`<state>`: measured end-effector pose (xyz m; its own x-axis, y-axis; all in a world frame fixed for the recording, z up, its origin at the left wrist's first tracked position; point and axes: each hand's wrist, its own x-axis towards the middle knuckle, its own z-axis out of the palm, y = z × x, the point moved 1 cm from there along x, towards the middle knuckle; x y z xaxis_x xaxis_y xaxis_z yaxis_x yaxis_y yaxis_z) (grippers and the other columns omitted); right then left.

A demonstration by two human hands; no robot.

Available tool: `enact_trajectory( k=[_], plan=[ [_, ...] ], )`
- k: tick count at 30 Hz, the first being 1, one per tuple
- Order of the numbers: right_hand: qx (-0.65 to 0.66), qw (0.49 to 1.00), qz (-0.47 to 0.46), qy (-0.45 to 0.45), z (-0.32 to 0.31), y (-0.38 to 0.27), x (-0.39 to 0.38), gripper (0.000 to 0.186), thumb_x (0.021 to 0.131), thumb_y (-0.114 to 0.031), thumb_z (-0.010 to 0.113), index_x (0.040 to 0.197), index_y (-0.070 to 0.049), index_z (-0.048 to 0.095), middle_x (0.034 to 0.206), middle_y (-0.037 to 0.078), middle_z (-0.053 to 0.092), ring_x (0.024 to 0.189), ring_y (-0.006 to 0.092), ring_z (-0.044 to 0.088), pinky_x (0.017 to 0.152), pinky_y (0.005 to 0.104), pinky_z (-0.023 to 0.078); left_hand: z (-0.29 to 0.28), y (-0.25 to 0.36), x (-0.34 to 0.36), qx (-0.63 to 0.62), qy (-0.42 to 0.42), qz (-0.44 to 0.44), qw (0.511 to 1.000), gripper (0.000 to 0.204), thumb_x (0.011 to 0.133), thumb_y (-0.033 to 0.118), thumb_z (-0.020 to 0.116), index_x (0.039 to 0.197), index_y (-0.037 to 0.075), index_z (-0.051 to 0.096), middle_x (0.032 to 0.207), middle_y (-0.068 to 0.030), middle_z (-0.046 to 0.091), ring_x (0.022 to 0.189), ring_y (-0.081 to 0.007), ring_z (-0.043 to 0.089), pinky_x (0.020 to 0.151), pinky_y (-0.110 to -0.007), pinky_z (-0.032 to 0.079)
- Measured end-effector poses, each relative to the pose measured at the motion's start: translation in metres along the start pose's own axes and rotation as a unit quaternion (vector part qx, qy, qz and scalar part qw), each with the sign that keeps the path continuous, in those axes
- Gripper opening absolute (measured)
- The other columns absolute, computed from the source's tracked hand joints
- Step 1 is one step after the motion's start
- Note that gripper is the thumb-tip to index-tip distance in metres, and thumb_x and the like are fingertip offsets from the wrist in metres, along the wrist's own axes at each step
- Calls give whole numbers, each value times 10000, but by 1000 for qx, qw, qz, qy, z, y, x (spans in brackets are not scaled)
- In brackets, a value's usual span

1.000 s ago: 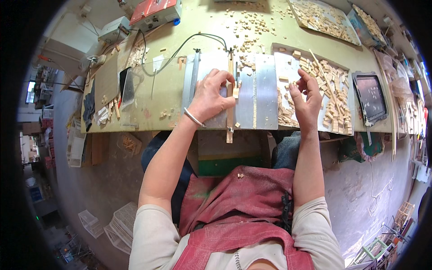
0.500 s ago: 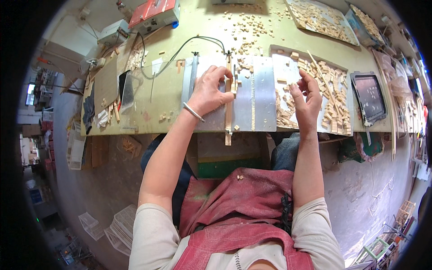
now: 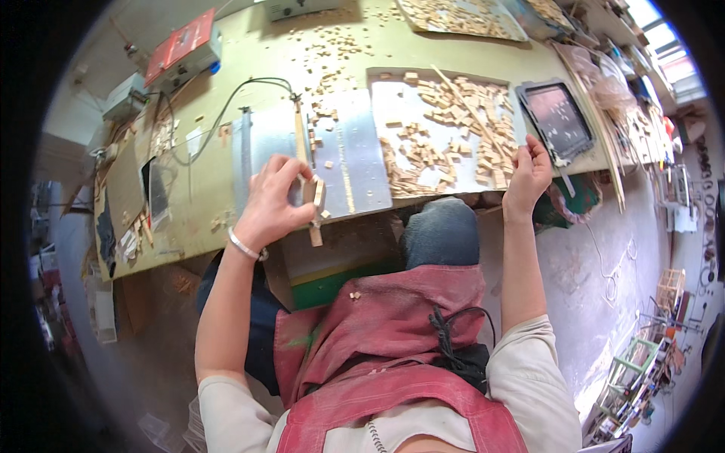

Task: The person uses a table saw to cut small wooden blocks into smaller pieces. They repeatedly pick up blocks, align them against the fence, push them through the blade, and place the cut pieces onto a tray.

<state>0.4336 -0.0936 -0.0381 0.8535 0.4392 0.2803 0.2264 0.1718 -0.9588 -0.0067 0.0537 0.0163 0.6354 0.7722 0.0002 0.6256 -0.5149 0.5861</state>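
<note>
My left hand [image 3: 278, 198] is at the near end of a metal plate [image 3: 355, 143]. Its thumb and fingers close around a small pale wooden block [image 3: 319, 198], beside a narrow wooden strip [image 3: 300, 136] that runs down the plate and juts past the table's front edge. Several tiny wood pieces lie on the plate along the strip. To the right, my right hand [image 3: 529, 180] is raised off the near right corner of a shallow tray [image 3: 389, 98] of small wooden blocks. Its fingers curl together, and whatever they may hold is too small to make out.
A black-framed panel [image 3: 557, 117] lies right of the tray. Loose blocks [image 3: 332, 49] are strewn over the far table, near another filled tray [image 3: 461, 19]. A black cable [image 3: 226, 106] loops to the strip's far end. A red-topped box [image 3: 181, 53] stands far left.
The view has swung, shifting the table leftward. My left hand has come nearer along the strip with the block. My right hand has moved from over the tray to its right side, fingers closing.
</note>
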Motion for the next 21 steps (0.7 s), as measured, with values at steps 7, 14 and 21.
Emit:
enact_trajectory(
  k=[7,14,21],
  plan=[
    [-249,959,-20,-137,-59,42,0,199,978,-18,740,1170,21,771,992,31,725,841,92,639,764,254,523,-18,33,-29,-43,-114,66,990,178,822,246,838,968,145,829,1224,-80,616,1224,-286,580,1146,-451,344],
    [-490,804,-180,-284,-43,32,10,141,902,-108,736,1039,-84,761,1064,129,702,994,365,683,911,495,477,-22,51,-57,-99,-32,40,994,269,834,161,820,1087,87,768,1229,-98,656,1207,-303,611,1153,-455,357],
    [-512,812,-153,-234,-59,34,35,145,897,-123,750,1033,-77,764,1075,132,716,1020,362,704,896,496,513,-18,54,-83,-48,75,8,996,242,840,20,790,1075,52,741,1197,-100,692,1161,-304,631,1097,-427,402]
  ],
)
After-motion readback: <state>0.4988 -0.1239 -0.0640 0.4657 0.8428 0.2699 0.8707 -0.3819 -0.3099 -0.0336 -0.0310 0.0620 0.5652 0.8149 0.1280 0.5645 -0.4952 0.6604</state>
